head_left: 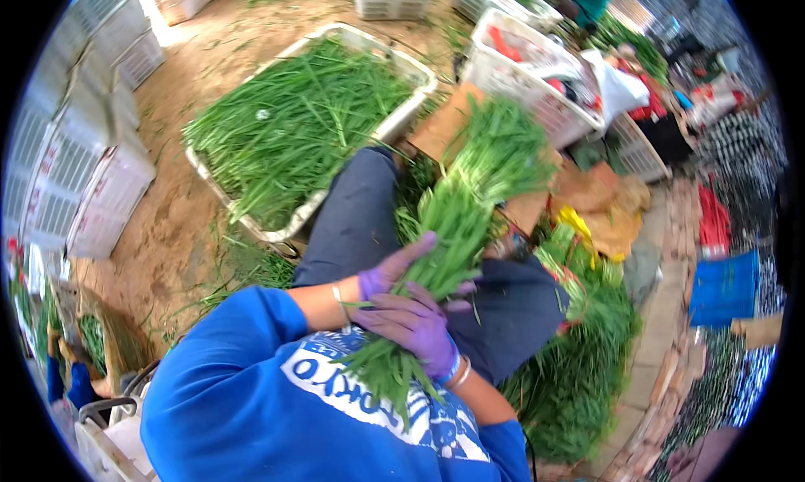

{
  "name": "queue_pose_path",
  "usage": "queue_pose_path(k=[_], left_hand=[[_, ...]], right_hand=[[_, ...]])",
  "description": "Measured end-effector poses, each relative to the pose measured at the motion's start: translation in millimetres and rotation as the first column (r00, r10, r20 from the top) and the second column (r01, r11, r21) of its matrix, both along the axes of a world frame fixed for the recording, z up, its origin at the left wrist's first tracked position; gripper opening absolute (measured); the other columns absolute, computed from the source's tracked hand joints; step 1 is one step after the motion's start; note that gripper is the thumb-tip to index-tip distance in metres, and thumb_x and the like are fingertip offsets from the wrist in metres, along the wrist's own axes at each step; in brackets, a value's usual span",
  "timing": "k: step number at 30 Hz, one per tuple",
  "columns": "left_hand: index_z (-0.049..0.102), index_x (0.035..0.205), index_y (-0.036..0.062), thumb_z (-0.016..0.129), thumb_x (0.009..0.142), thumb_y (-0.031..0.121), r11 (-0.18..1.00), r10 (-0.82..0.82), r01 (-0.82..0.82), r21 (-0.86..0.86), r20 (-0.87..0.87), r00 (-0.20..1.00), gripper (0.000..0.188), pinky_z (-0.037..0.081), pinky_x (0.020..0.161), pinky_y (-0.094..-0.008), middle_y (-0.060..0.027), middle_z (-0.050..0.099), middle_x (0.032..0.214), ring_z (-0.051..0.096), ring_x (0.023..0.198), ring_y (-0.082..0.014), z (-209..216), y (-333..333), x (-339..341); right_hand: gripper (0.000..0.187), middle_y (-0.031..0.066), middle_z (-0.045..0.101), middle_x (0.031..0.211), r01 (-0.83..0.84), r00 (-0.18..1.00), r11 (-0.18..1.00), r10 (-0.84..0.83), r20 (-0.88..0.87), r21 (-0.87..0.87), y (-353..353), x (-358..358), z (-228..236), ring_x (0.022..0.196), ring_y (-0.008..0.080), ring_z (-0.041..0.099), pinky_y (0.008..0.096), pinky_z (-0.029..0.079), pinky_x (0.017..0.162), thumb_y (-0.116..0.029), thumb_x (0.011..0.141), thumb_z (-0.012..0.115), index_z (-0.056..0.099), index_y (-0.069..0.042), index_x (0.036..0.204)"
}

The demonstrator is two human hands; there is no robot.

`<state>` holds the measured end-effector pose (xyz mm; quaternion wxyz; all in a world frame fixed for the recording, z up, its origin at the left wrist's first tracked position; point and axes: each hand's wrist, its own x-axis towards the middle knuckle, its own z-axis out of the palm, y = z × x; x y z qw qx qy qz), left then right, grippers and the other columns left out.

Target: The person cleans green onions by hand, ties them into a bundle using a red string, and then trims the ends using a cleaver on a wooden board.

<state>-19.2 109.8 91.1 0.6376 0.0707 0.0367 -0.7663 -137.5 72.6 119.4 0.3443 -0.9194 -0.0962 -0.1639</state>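
A bunch of long, thin-leaved chives [449, 239] lies slanted across my lap, one end against my blue top. My left hand [392, 270], in a purple glove, grips it from the left, thumb along its side and fingertips showing at the far side. Over the lower part of the bunch lies my right hand [418, 327], also gloved in purple, its fingers closed across the leaves. Beyond the bunch, another pile of chives [503, 146] with pale stems rests on brown cardboard [444, 128] between my knees.
A white crate [422, 78] heaped with loose chives [310, 113] stands ahead-left. More tied greens [587, 356] lie to my right. A white crate of bags [537, 88] is ahead-right. Stacked white crates [92, 171] line the left; a blue container [723, 287] stands far right. Another person [591, 0] sits behind.
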Motion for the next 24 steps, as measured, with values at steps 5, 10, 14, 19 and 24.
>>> queue_pose_path(k=[5, 10, 14, 19, 24], left_hand=[[0.021, 0.135, 0.0106, 0.052, 0.08, 0.018, 0.951, -0.311, 0.279, -0.136, -0.417, 0.854, 0.064, 0.047, 0.055, -0.0219, -0.0105, 0.051, 0.092, 0.049, 0.064, -0.0103, -43.8, 15.6, 26.3], [0.019, 0.135, 0.0069, 0.056, 0.076, 0.015, 0.93, -0.348, 0.347, -0.119, 0.008, 0.937, 0.07, 0.043, 0.048, -0.0206, -0.0052, 0.046, 0.077, 0.044, 0.055, -0.0082, -64.3, 43.1, 71.0], [0.02, 0.134, 0.0065, 0.056, 0.075, 0.015, 0.91, -0.36, 0.376, -0.174, 0.12, 0.925, 0.07, 0.043, 0.048, -0.0207, -0.0055, 0.046, 0.077, 0.044, 0.055, -0.0083, -48.1, 73.5, 111.6], [0.022, 0.132, 0.006, 0.057, 0.074, 0.015, 0.913, -0.354, 0.371, -0.168, 0.124, 0.927, 0.069, 0.043, 0.047, -0.0209, -0.0058, 0.046, 0.076, 0.044, 0.055, -0.0083, -36.1, 101.0, 125.6], [0.023, 0.131, 0.0054, 0.057, 0.073, 0.014, 0.911, -0.362, 0.374, -0.177, 0.094, 0.927, 0.068, 0.043, 0.047, -0.021, -0.0062, 0.047, 0.076, 0.044, 0.055, -0.0084, -39.3, 107.1, 117.4]], right_hand=[[0.034, 0.0037, 0.058, 0.111, -0.285, 0.958, 0.91, 0.264, 0.109, 0.3, 0.1, 18.3, -9.9, 0.107, 0.0212, 0.052, 0.0435, 0.028, 0.098, -0.025, 0.077, 0.055, 0.058, -0.01, 0.107], [0.033, 0.0112, 0.06, 0.105, -0.286, 0.957, 0.753, 0.257, 0.136, 0.593, -9.6, -7.7, -20.9, 0.097, 0.028, 0.057, 0.0408, 0.041, 0.088, -0.018, 0.074, 0.065, 0.058, -0.001, 0.101], [0.024, 0.014, 0.063, 0.097, -0.244, 0.968, 0.491, 0.169, 0.183, 0.836, -28.2, -56.9, -30.2, 0.091, 0.0289, 0.059, 0.0411, 0.041, 0.085, -0.019, 0.075, 0.061, 0.064, 0.0, 0.091], [0.048, 0.0166, 0.061, 0.097, -0.039, 0.978, 0.211, -0.192, 0.081, 0.977, -52.4, -101.7, -56.0, 0.083, 0.0225, 0.06, 0.0334, 0.045, 0.076, -0.029, 0.077, 0.059, 0.052, 0.006, 0.11], [0.06, 0.0202, 0.048, 0.119, 0.224, 0.895, -0.101, -0.373, -0.246, 0.969, -46.7, -67.6, -17.9, 0.063, 0.013, 0.055, 0.0219, 0.042, 0.055, -0.022, 0.081, 0.052, 0.027, 0.001, 0.131]])
